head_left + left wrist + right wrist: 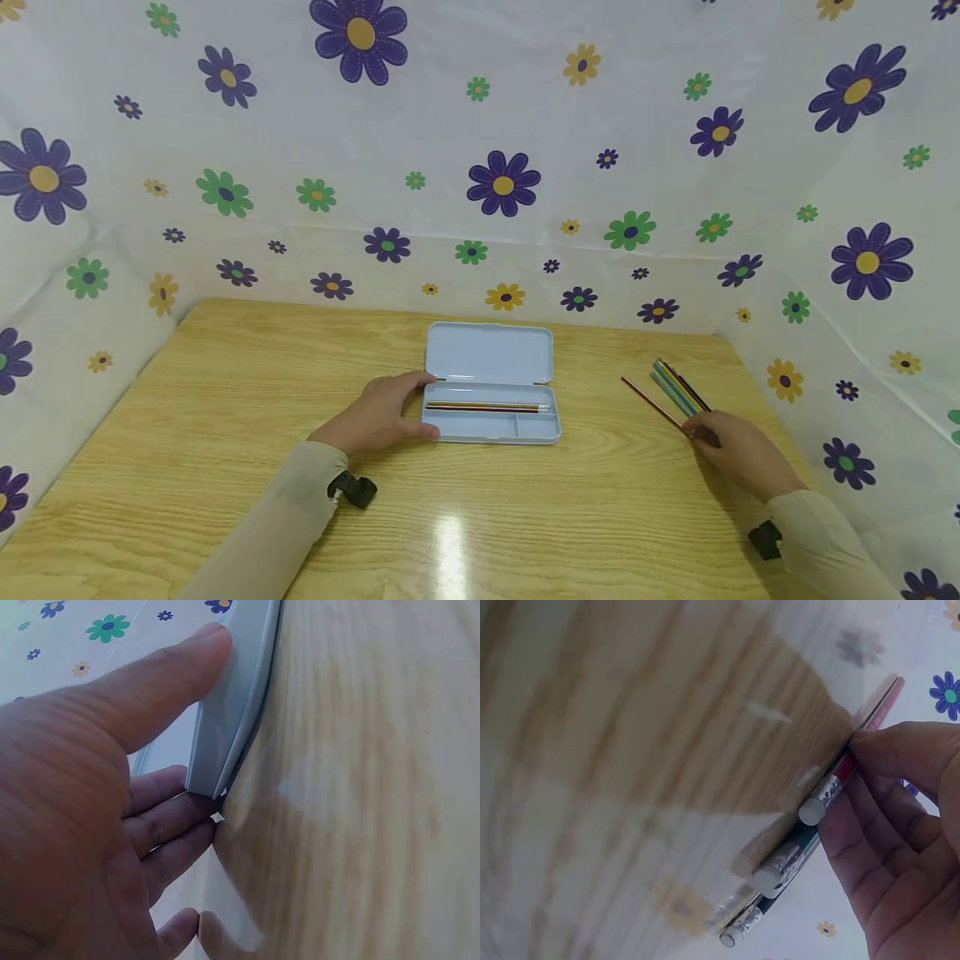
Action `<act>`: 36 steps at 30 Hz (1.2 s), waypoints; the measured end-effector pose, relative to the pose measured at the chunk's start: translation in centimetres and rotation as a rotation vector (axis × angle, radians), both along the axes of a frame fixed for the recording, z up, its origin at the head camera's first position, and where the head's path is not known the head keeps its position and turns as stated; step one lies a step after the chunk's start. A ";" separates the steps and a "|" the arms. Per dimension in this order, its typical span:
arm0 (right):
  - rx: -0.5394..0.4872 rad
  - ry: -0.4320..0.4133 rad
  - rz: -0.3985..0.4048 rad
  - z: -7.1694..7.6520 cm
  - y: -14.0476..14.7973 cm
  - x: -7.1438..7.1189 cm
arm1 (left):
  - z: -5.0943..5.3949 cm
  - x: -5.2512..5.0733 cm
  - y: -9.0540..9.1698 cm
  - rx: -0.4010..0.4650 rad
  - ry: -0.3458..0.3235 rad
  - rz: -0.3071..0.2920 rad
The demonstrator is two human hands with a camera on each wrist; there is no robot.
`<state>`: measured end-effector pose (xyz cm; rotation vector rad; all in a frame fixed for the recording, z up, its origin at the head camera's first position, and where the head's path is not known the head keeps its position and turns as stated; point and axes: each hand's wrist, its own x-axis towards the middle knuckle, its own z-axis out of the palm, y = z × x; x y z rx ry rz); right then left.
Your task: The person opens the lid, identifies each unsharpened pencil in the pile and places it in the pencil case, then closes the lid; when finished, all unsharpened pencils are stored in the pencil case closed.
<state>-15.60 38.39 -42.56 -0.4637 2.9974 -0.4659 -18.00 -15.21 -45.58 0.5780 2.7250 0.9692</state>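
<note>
A pale blue pencil case [480,428] lies with its lid [489,353] folded back. Red and yellow pencils [486,407] rest in its long rear compartment. My left hand [381,414] holds the case's left end, thumb at the near corner, fingers by the hinge side. In the left wrist view, the thumb [180,679] presses the case's wall [238,697]. At the right, my right hand [738,450] pinches a red pencil [654,405] between thumb and finger near its eraser end. Several other pencils [678,387] lie fanned beside it, their eraser ends partly hidden by the hand.
A wooden table [300,358] bears everything. White cloth with printed flowers [420,125] rises behind it and along both sides. The case's near front has two smaller compartments split by a divider [517,426].
</note>
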 end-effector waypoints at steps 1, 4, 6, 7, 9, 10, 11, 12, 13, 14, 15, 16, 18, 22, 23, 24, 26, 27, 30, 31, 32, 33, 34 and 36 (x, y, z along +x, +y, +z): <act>0.002 0.005 0.004 0.0 0.0 0.0 | 0.0 0.0 0.0 -0.001 0.002 -0.001; 0.009 0.010 0.011 -0.2 -0.1 0.0 | 0.1 0.0 0.0 -0.002 0.007 -0.004; 0.013 0.007 0.013 -0.2 -0.1 0.0 | 0.1 0.1 0.0 -0.001 0.005 -0.004; 0.017 0.006 0.013 -0.2 -0.1 0.0 | 0.1 0.1 0.0 0.001 0.003 -0.004; 0.019 0.001 0.011 -0.2 -0.1 0.0 | 0.2 0.1 0.0 0.002 0.000 -0.004; 0.020 0.001 0.011 -0.2 -0.1 0.0 | 0.3 0.1 0.1 0.003 -0.002 -0.004; 0.022 0.004 0.011 -0.2 -0.2 0.0 | 0.3 0.2 0.1 0.004 -0.003 -0.003; 0.024 0.006 0.012 -0.2 -0.2 0.0 | 0.3 0.2 0.1 0.005 -0.004 -0.003; 0.025 0.010 0.013 -0.2 -0.2 0.0 | 0.3 0.2 0.1 0.005 -0.004 -0.003; 0.027 0.014 0.015 -0.2 -0.3 0.1 | 0.3 0.1 0.1 0.003 -0.002 -0.003; 0.029 0.019 0.016 -0.2 -0.3 0.1 | 0.3 0.1 0.1 0.002 -0.001 -0.004; 0.032 0.025 0.018 -0.2 -0.3 0.1 | 0.3 0.1 0.1 0.000 0.001 -0.004; 0.037 0.035 0.021 -0.2 -0.4 0.1 | 0.3 0.1 0.0 -0.004 0.003 -0.004; 0.053 0.058 0.032 -0.1 -0.6 -0.1 | 0.2 0.0 0.0 -0.005 0.002 -0.003; 0.057 0.066 0.036 -0.1 -0.6 -0.1 | 0.2 0.0 0.0 -0.005 0.001 -0.003; 0.059 0.072 0.040 0.0 -0.7 -0.2 | 0.2 0.0 0.0 -0.005 0.001 -0.002; 0.061 0.081 0.044 0.0 -0.8 -0.3 | 0.2 0.0 0.0 -0.005 -0.001 -0.001; 0.061 0.085 0.046 0.0 -0.9 -0.3 | 0.2 0.0 0.0 -0.005 -0.001 -0.002; 0.070 0.088 0.048 0.2 -1.4 -0.4 | 0.2 0.0 0.0 -0.001 -0.003 0.001; 0.074 0.090 0.051 0.3 -1.5 -0.5 | 0.2 0.0 0.0 0.000 -0.004 0.002; 0.075 0.091 0.057 0.4 -1.7 -0.6 | 0.2 0.0 0.0 0.001 -0.004 0.003; 0.078 0.092 0.062 0.5 -2.0 -0.6 | 0.1 0.0 0.0 0.001 -0.004 0.004; 0.080 0.097 0.067 0.6 -2.2 -0.6 | 0.1 0.0 0.0 0.002 -0.006 0.005; 0.076 0.107 0.077 0.9 -2.7 -0.7 | 0.1 0.0 0.0 0.001 -0.008 0.006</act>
